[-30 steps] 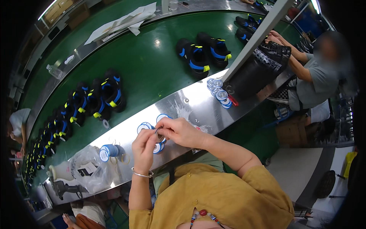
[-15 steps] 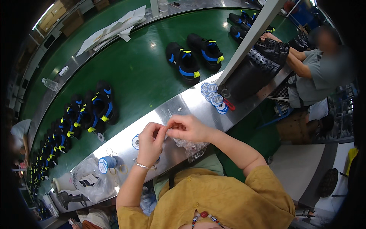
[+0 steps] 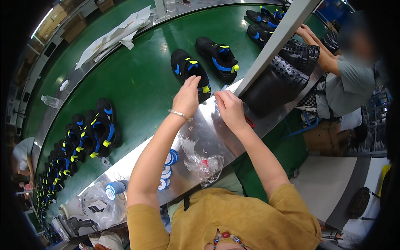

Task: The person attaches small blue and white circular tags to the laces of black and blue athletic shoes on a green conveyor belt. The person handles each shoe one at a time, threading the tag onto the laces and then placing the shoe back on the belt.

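Note:
My left hand (image 3: 186, 99) reaches over the heel of a black shoe (image 3: 183, 62) with blue and yellow trim. Its fingers are stretched out at the shoe's collar; the thumb side is hidden. Close by on the right, my right hand (image 3: 231, 110) has its thumb and fingers pinched together, and what they hold is too small to make out. Blue-and-white round tags (image 3: 216, 104) show partly behind those fingers. The matching shoe (image 3: 218, 58) stands just beyond. Below my hands, a crumpled clear plastic bag (image 3: 204, 164) with a bit of red lies on the metal ledge.
More round tags (image 3: 165, 173) lie beside my left forearm. A blue-and-white tag stack (image 3: 113, 189) and a plastic bag (image 3: 98, 204) are at the left. A row of shoes (image 3: 104, 125) lines the green belt (image 3: 141, 100). A grey post (image 3: 275, 46) and a co-worker (image 3: 350, 79) are at the right.
My hands were together over the ledge; they have moved forward and apart, the left to the shoe and the right to the tags by the post. The plastic bag and nearer tags are uncovered.

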A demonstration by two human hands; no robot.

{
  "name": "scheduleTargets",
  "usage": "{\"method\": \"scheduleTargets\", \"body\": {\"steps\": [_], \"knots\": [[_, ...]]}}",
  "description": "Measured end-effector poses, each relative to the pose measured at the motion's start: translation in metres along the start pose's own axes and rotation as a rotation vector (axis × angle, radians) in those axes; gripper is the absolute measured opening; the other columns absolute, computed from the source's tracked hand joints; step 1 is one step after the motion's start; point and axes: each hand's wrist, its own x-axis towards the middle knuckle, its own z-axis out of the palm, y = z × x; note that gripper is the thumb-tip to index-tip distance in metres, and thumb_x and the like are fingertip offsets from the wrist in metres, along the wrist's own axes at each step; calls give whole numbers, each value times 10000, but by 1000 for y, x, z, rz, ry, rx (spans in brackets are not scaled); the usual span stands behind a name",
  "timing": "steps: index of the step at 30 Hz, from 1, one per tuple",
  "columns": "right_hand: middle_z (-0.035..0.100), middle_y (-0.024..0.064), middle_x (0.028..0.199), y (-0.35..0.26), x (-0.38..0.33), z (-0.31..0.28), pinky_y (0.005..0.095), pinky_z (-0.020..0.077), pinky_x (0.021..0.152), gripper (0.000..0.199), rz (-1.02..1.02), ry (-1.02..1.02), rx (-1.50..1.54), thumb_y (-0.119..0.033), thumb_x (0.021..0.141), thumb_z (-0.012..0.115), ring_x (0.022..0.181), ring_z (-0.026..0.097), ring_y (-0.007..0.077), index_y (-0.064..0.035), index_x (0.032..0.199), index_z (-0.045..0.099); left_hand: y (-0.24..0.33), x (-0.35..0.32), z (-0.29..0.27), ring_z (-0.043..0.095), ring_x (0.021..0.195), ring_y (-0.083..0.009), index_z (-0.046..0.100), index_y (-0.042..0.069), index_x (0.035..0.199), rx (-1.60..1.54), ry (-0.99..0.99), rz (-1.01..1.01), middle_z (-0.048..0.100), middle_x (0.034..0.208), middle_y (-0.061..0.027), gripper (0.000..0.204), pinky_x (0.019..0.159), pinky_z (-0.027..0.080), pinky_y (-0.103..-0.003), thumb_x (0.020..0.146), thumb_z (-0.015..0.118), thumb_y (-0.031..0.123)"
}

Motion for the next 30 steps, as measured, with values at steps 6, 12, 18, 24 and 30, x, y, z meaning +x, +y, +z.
{"method": "scheduleTargets", "body": {"steps": [6,12,18,24,30], "knots": [[525,99,740,15,8,14,399,476,609,59,-89,-50,-184,-64,804,627,721,586,290,-58,862,625,-30,3,1,561,959,-355,610,28,1004,48,-126,-76,587,1039,-149,233,848,464,-422,797,521,-32],[511,85,743,13,5,30,383,484,568,46,-150,-120,-130,-46,754,597,741,592,260,-78,787,589,-30,-25,-13,654,876,-203,522,-34,1090,-211,58,-589,628,960,-137,229,702,550,-292,880,568,47],[521,73,759,0,14,39,365,501,577,20,-179,-172,-205,-82,738,577,749,596,248,-90,757,576,-14,-24,-22,672,743,-182,549,-47,968,-912,-72,-930,652,882,-129,142,664,564,-255,901,576,76],[524,86,777,-4,22,35,374,494,634,81,-239,-220,-190,-117,721,581,782,576,275,-84,795,572,-17,-23,-21,660,688,-166,586,-67,949,-948,-80,-936,653,813,-119,133,611,555,-242,895,583,55],[612,193,1021,-15,23,57,346,538,702,142,-316,-292,-175,-131,756,578,860,611,275,-29,850,611,-38,-32,-27,647,649,-145,595,-56,927,-995,-119,-923,656,798,-109,125,583,542,-219,898,600,64]]}}
